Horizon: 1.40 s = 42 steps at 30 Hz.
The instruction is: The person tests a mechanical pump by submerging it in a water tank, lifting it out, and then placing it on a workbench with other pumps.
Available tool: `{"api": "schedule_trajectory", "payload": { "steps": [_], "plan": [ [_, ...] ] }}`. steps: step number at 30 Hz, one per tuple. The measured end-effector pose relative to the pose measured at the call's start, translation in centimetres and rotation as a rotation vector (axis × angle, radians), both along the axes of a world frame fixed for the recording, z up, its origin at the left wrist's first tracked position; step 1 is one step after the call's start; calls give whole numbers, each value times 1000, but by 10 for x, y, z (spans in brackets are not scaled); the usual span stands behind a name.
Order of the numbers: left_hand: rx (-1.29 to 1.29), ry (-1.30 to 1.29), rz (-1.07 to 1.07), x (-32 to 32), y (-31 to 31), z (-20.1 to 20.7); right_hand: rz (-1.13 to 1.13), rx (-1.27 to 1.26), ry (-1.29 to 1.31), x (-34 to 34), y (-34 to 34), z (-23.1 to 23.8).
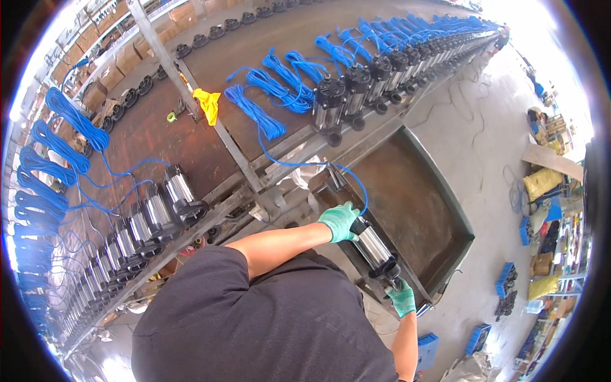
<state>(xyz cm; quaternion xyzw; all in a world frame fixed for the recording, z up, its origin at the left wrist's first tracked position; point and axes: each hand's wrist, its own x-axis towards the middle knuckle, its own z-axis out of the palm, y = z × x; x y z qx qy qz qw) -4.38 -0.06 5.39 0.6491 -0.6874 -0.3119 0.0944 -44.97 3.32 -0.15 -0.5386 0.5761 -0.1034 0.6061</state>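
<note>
A pump (374, 249) with a shiny steel body and black ends lies on its side on a metal ledge at the tray's near side. My left hand (338, 222), in a green glove, is closed round its cable end. At the opposite end my right hand (401, 300), gloved the same way, has its fingers closed on the black end piece. From under the left hand a blue cable (318, 164) arcs out to a coiled blue bundle (254, 114) on the bench. My palms and some fingertips are hidden.
A deep metal tray (468, 248) with raised walls stands just beyond the pump. Rows of similar pumps (330, 105) with blue coils line the benches ahead and left. A yellow cloth (207, 105) hangs on a metal post (156, 44). Blue crates (505, 279) sit on the floor at right.
</note>
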Motion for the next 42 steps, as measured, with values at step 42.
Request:
{"api": "schedule_trajectory", "payload": {
  "steps": [42],
  "plan": [
    [36,-23,5,-7,-4,10,528,-398,899,33,1,21]
  ]
}}
